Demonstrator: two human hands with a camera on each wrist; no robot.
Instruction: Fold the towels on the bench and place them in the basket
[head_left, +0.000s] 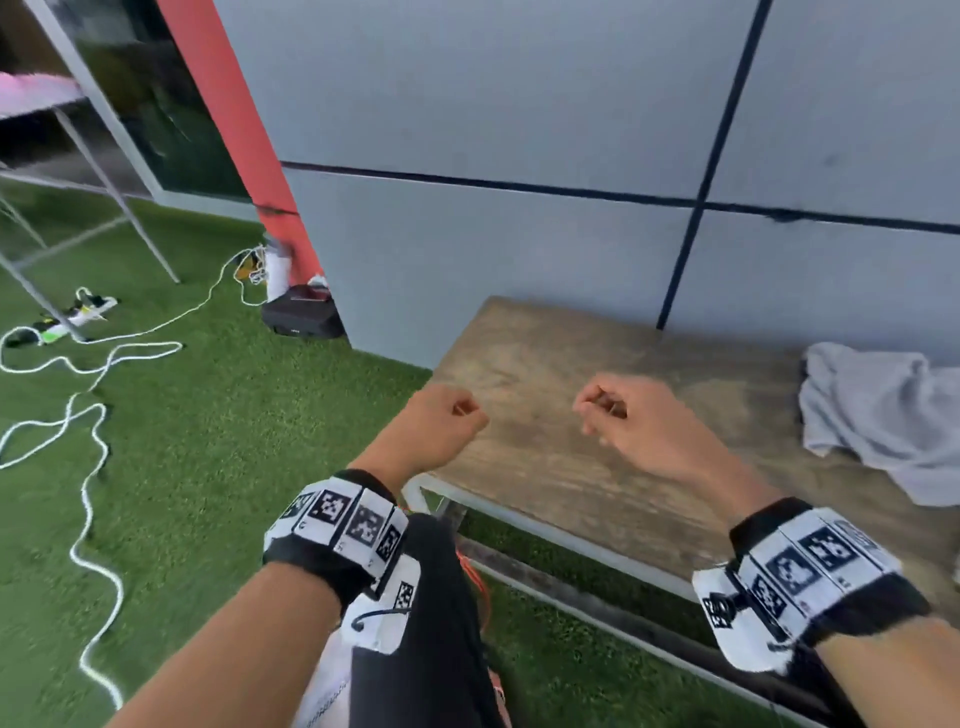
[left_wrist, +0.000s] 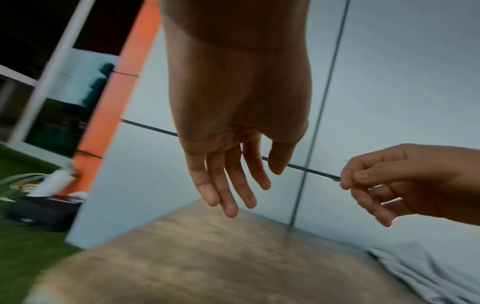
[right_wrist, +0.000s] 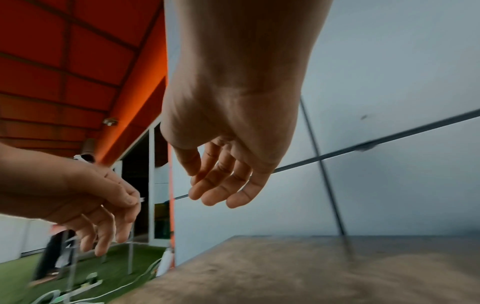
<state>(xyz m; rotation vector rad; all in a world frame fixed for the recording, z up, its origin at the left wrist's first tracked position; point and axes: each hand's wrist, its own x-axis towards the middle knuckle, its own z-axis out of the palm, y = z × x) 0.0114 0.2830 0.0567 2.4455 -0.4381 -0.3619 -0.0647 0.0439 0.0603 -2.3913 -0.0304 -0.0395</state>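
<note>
Both empty, loosely curled: left hand, right hand above table. Reach right; pinch towel corners.

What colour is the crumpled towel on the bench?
Light grey crumpled towel, plain with no pattern; clearest in the head view.

Head cam looks down; wrist cams low, fwd; all share bench & wall

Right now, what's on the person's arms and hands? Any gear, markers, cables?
Both hands are bare, with no gloves and no sleeves on the forearms. The left wrist band and the right wrist band are black straps carrying white panels printed with black square fiducial markers. A white camera housing hangs under each band, with a thin black cable looped at the left one.
</note>
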